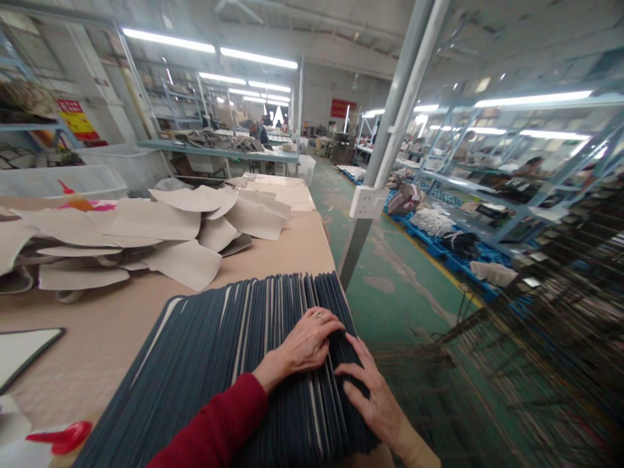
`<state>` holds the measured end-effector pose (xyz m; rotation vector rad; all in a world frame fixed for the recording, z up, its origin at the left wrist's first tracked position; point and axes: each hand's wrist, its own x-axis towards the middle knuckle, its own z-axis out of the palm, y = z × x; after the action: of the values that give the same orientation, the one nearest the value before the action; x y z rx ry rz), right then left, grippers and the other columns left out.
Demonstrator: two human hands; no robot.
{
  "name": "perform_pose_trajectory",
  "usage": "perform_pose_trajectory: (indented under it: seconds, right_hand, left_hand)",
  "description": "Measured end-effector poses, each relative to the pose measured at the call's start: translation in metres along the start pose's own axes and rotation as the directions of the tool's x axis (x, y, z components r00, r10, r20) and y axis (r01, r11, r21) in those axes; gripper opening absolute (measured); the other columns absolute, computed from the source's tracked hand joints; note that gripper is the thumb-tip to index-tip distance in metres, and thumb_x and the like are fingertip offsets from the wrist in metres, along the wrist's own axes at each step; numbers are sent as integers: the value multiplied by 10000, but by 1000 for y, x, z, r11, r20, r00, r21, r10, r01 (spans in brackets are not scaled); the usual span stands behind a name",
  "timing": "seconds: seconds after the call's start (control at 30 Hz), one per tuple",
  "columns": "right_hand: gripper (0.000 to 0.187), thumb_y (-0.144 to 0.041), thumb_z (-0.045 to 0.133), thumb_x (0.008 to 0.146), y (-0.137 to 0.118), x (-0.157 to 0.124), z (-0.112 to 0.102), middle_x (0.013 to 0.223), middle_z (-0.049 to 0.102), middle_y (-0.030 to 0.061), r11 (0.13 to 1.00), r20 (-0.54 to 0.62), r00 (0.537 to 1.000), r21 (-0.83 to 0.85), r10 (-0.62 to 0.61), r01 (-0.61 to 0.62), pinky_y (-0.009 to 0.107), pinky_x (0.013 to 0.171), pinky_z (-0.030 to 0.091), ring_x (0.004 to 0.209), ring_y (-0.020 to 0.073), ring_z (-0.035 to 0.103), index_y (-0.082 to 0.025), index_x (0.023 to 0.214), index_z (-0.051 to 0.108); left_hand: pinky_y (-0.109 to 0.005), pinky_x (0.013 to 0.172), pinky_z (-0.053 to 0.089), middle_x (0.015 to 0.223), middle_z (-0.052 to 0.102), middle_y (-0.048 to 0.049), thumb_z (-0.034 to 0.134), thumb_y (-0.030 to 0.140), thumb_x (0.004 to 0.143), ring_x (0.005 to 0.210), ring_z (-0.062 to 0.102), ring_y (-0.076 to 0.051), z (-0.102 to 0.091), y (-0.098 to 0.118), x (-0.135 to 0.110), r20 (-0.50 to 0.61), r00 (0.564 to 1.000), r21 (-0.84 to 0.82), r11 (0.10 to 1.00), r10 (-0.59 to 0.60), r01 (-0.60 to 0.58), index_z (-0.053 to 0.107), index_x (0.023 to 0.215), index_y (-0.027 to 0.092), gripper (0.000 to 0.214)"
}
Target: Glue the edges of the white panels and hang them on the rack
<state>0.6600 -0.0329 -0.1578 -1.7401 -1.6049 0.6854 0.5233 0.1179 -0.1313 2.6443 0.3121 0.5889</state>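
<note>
A long row of thin panels (pixel 205 351) with dark blue edges stands packed on edge at the table's front right corner. Pale faces show in a few gaps between them. My left hand (pixel 307 341), with a ring on one finger and a red sleeve behind it, lies over the right part of the row. Its fingers are bent together around some panel edges, and the fingertips are partly hidden. Just to the right, my right hand (pixel 368 383) touches the end panels, its fingers and thumb spread apart along their edges.
Loose beige pieces (pixel 146 227) lie piled on the brown-covered table (pixel 273 257). A red-capped bottle (pixel 63 439) and a dark-edged pale panel (pixel 26 351) are at left. A metal post with a socket box (pixel 368 203) rises beside the table; blurred wire racks (pixel 550 312) stand right.
</note>
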Motion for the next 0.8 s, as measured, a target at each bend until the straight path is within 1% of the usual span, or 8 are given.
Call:
perform_pose_trajectory:
  seconds: [0.1, 0.17, 0.23, 0.3, 0.47, 0.67, 0.73, 0.8]
  right_hand:
    - [252, -415, 558, 786, -4, -1, -1, 1490, 224, 67, 1000, 9, 1000, 13, 28, -28, 482, 1121, 93, 1392, 237, 72, -244, 952, 642]
    - [270, -415, 633, 730, -7, 0, -2, 1493, 217, 69, 999, 17, 999, 13, 47, -47, 483, 1119, 99, 1392, 254, 68, -239, 935, 641]
    - [289, -403, 667, 698, -10, 0, -3, 1496, 209, 74, 998, 22, 998, 6, 64, -64, 484, 1117, 103, 1392, 261, 67, -234, 930, 638]
    - [277, -379, 668, 692, -12, 1, -3, 1496, 208, 78, 997, 23, 997, 1, 74, -74, 482, 1117, 104, 1392, 257, 72, -230, 924, 632]
    - [219, -294, 626, 705, -12, 1, -3, 1494, 211, 67, 998, 18, 998, 5, 57, -57, 489, 1117, 108, 1393, 242, 72, -234, 915, 616]
    - [289, -349, 673, 681, -12, 0, -2, 1501, 186, 70, 998, 28, 997, 9, 67, -68, 513, 1112, 98, 1393, 264, 51, -237, 939, 608]
    - [276, -316, 657, 679, -12, 0, -1, 1499, 188, 76, 998, 32, 998, 2, 58, -58, 514, 1110, 100, 1393, 263, 51, -232, 936, 602]
    - [265, -274, 626, 677, -11, 0, 0, 1498, 191, 79, 999, 33, 999, -3, 42, -42, 511, 1110, 100, 1393, 259, 55, -229, 936, 597]
  left_hand:
    - [-374, 1030, 285, 1109, 574, -65, 427, 52, 693, 1090, 474, -189, -1, 1, 0, 2, 1000, -8, 1000, 1, -1, 548, 1122, 174, 461]
    - [-376, 1028, 288, 1115, 573, -67, 437, 63, 705, 1093, 474, -191, -2, 1, 1, 5, 1000, -10, 1000, 1, -1, 545, 1123, 177, 447]
    - [-379, 1024, 292, 1120, 571, -69, 453, 78, 716, 1093, 474, -195, -3, 1, 1, 7, 1000, -8, 1000, 0, 0, 543, 1125, 177, 430]
    - [-384, 1019, 298, 1119, 571, -67, 472, 92, 723, 1092, 474, -199, -2, 1, 1, 11, 1000, -6, 1000, -2, 2, 541, 1125, 182, 418]
    - [-395, 1012, 308, 1113, 575, -63, 484, 100, 741, 1092, 477, -204, -2, 1, 1, 12, 1000, -2, 1000, -9, 9, 539, 1124, 191, 398]
    - [-404, 1009, 317, 1113, 572, -61, 496, 94, 739, 1093, 473, -206, -1, 1, 1, 3, 1000, -6, 1000, -14, 14, 539, 1125, 199, 403]
    - [-407, 1017, 313, 1110, 573, -63, 496, 94, 740, 1100, 469, -207, -1, 0, 1, -3, 1000, -28, 1000, -14, 14, 543, 1120, 193, 396]
    - [-399, 1021, 320, 1113, 569, -71, 483, 95, 748, 1101, 468, -203, 0, -1, 1, -31, 999, -86, 996, -20, 18, 544, 1117, 180, 383]
